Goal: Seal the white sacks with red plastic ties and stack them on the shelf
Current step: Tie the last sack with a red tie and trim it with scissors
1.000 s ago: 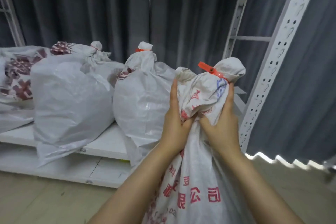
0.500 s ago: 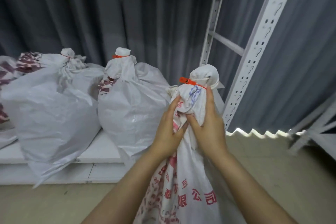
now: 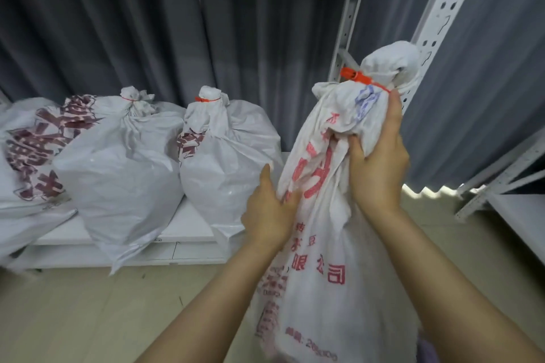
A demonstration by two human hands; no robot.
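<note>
A white sack (image 3: 324, 289) with red print hangs upright in front of me, its neck cinched by a red plastic tie (image 3: 361, 79). My right hand (image 3: 379, 162) grips the bunched cloth just under the tie. My left hand (image 3: 269, 209) holds a fold of the sack lower on its left side. Three tied white sacks stand on the low white shelf (image 3: 188, 227): the nearest sack (image 3: 230, 162) with a red tie (image 3: 203, 99), a middle sack (image 3: 118, 174), and a printed sack (image 3: 26, 156) at far left.
White perforated shelf uprights (image 3: 436, 18) rise at the right, behind the held sack. Grey curtains (image 3: 118, 23) hang behind the shelf. Another white rack (image 3: 507, 174) stands at the right edge. The floor (image 3: 88, 318) is pale beige.
My left hand has slid down from the sack's neck to its left side. The sack is raised higher, with my right hand still gripping below the tie.
</note>
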